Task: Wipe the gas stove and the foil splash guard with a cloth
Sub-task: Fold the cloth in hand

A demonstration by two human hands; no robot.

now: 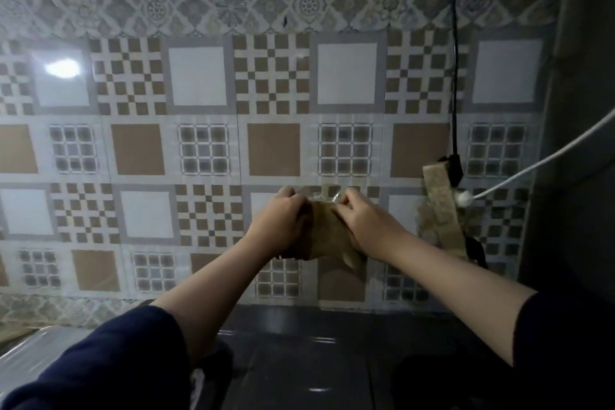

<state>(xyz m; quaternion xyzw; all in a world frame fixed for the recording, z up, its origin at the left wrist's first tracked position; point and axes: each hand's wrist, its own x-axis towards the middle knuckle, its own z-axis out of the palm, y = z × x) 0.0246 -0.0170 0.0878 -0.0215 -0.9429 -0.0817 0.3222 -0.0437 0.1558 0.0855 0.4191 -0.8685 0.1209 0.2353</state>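
A brown cloth (327, 233) is bunched between both hands, held up in front of the patterned foil splash guard (206, 150) that covers the wall. My left hand (279, 223) grips the cloth's left side with curled fingers. On the cloth's right side, my right hand (369, 226) pinches its upper edge. A corner of the cloth hangs down below the hands. The dark gas stove (299, 359) lies below, dim and partly hidden by my forearms.
A black cable (453, 43) hangs down the wall on the right to a plug block (452, 165). A white cable (545, 158) runs in from the right edge. Strips of brown tape (442, 206) stick to the guard beside my right hand. A dark panel (579, 126) stands at the right.
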